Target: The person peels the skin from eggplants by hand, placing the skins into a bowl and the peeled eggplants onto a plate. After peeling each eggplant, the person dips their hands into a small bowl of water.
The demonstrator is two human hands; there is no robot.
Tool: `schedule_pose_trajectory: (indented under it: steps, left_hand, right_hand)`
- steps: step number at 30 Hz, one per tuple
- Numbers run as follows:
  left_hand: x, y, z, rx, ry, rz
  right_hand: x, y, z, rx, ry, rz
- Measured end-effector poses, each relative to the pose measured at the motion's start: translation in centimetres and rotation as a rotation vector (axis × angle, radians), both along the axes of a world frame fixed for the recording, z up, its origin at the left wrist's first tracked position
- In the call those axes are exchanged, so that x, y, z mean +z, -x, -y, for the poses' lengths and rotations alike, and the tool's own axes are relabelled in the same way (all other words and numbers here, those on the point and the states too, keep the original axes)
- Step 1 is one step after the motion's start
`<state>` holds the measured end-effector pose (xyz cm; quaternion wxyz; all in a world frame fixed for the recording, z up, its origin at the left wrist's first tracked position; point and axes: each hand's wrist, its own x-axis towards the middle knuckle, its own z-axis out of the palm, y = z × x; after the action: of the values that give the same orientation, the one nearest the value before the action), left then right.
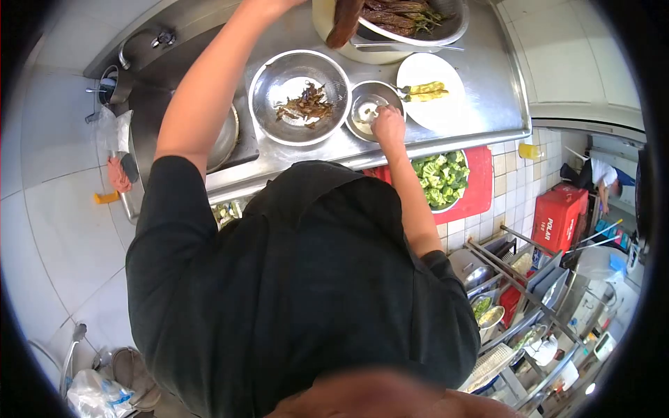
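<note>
The right hand (388, 123) reaches down over the near side of a small metal bowl (359, 99), its fingers drawn together inside the rim; I cannot tell whether they pinch anything. Well to its left, a faucet (125, 57) stands at the back of the metal table (491, 76), and a round pan (226, 141) lies partly behind the left forearm (203, 90). That arm runs out at the top edge, so I cannot tell how the left hand is set. Just left of the right hand, a large metal bowl (268, 82) holds dark brown scraps (304, 106). Beyond the hand, a long dark piece (345, 24) hangs beside a bowl (431, 42) of long, dark vegetables (404, 14). Just to its right, a white plate (439, 115) bears yellowish-green strips (426, 91). Closer to the body, right of the wrist, cut broccoli (440, 180) sits above a red surface (481, 182).
</note>
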<state>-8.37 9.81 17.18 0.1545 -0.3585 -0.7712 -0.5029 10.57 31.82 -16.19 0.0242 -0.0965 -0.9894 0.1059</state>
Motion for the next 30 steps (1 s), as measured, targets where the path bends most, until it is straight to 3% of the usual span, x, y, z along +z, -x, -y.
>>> schedule_pose_trajectory:
  steps: [2,5,9,13,21,30]
  left_hand:
    - [-2.3,-1.7,2.7,0.032,0.108,0.040]
    - [-9.1,-2.3,6.5,0.001,0.121,0.096]
    - [-14.3,-4.9,9.3,0.127,0.075,0.373]
    - [-17.6,-6.3,10.4,0.168,-0.065,0.539]
    - [-18.1,-7.7,9.9,0.213,-0.220,0.578]
    - [-17.4,-8.4,9.4,0.191,-0.301,0.583]
  right_hand:
    - [-0.8,0.6,0.4,-0.011,-0.118,0.193]
    - [4.6,1.0,2.6,-0.027,-0.019,0.036]
    - [9.8,2.9,7.0,0.076,0.660,-0.350]
    - [15.1,4.8,12.3,0.158,1.010,-0.446]
    - [14.7,6.4,15.0,0.228,0.790,-0.455]
    - [14.6,6.6,15.4,0.224,0.743,-0.552]
